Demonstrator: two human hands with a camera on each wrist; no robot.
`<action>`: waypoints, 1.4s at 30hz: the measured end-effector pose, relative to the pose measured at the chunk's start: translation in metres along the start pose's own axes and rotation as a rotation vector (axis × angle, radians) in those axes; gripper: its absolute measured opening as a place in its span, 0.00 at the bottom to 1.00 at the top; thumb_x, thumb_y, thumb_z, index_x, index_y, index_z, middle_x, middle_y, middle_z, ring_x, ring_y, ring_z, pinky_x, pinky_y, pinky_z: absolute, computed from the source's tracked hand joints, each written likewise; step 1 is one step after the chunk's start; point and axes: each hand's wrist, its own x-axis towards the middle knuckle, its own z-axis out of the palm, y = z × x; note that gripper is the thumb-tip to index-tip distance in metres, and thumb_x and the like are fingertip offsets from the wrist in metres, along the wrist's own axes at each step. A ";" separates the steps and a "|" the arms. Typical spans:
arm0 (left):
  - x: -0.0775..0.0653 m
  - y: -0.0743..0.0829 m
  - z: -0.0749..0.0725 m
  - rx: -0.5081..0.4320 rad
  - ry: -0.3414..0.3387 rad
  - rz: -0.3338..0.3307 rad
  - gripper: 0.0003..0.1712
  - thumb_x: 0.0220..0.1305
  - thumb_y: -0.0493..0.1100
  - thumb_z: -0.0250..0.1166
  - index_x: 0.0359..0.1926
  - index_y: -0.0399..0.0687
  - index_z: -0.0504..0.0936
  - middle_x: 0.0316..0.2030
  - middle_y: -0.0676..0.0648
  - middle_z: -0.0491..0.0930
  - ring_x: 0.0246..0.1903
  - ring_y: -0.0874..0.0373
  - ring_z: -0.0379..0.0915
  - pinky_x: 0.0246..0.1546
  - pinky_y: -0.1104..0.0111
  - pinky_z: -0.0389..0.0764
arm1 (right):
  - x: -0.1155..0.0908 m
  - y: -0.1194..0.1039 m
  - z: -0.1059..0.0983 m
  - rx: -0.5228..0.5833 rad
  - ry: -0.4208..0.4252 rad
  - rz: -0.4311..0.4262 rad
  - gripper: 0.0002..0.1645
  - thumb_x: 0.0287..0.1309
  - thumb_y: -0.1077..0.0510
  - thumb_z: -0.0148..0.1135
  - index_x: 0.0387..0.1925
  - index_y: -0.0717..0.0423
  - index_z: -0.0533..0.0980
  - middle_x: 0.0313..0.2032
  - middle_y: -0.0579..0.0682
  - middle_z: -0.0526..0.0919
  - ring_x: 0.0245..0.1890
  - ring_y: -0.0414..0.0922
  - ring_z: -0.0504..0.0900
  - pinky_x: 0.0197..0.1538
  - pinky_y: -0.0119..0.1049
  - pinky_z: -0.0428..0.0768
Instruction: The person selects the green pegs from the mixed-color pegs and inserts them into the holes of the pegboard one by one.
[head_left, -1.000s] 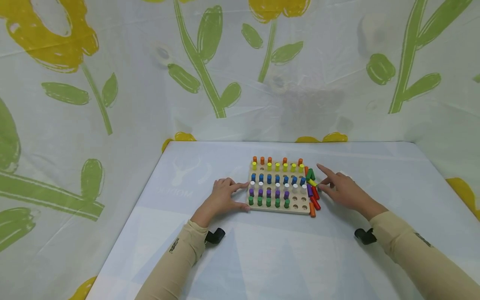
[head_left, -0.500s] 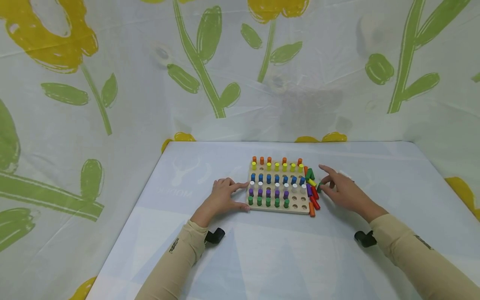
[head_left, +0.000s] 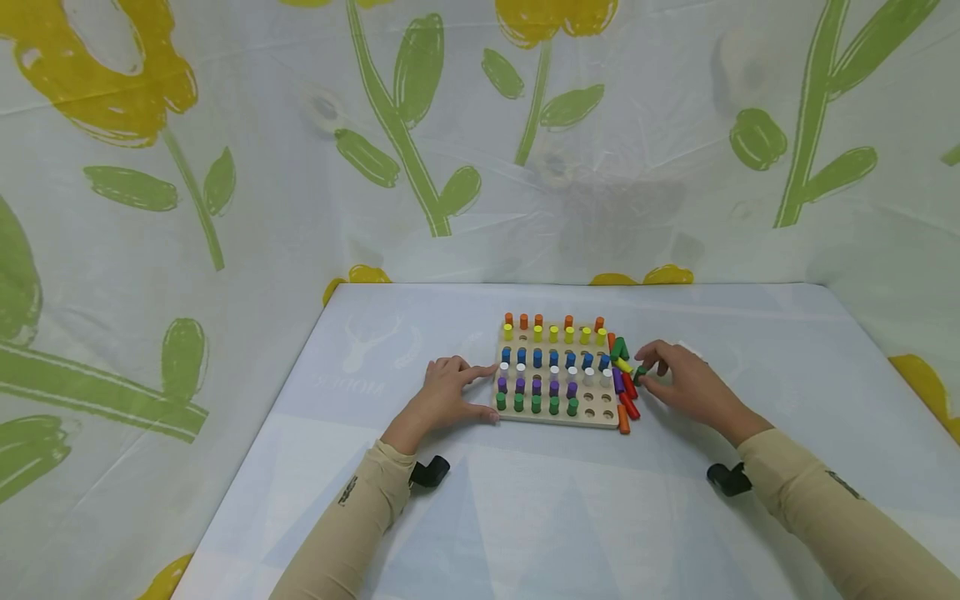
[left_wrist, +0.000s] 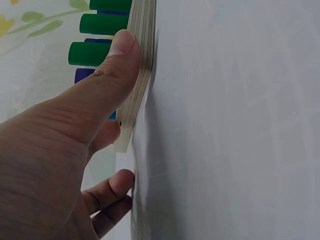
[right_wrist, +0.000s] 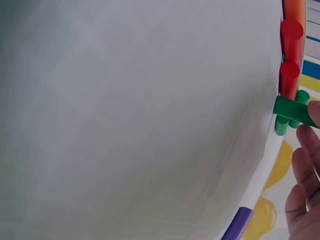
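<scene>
A wooden pegboard carries rows of orange, yellow, blue, white, purple and green pegs; some holes at its right side show bare. My left hand touches the board's left side with spread thumb and index finger. In the left wrist view the thumb rests along the plywood edge, beside green pegs. To the right of the board, my right hand pinches a green peg between thumb and finger, just over the loose pegs. Its other fingers are partly bent.
Loose red pegs, green pegs, a purple peg, a yellow peg and orange pegs lie along the board's right edge. Another purple peg lies apart on the table. Flower-patterned cloth hangs behind.
A green peg has come into view in my right hand's pinch. The right index finger, earlier extended, has bent in toward it. My left hand and the board have stayed in place.
</scene>
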 end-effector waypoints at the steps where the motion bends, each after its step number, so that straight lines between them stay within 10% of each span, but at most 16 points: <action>1: 0.000 0.000 0.000 0.001 0.000 0.000 0.52 0.46 0.70 0.77 0.73 0.69 0.71 0.42 0.51 0.66 0.49 0.52 0.59 0.61 0.52 0.58 | 0.000 0.000 0.000 -0.003 0.004 0.000 0.20 0.64 0.57 0.68 0.55 0.58 0.75 0.45 0.53 0.81 0.45 0.50 0.75 0.45 0.44 0.78; 42: -0.001 0.002 -0.001 0.009 -0.001 0.001 0.51 0.47 0.70 0.77 0.73 0.68 0.71 0.42 0.51 0.66 0.48 0.52 0.58 0.62 0.52 0.57 | -0.015 -0.018 0.004 0.050 0.114 -0.134 0.12 0.59 0.62 0.70 0.43 0.54 0.78 0.40 0.48 0.82 0.43 0.48 0.75 0.45 0.45 0.77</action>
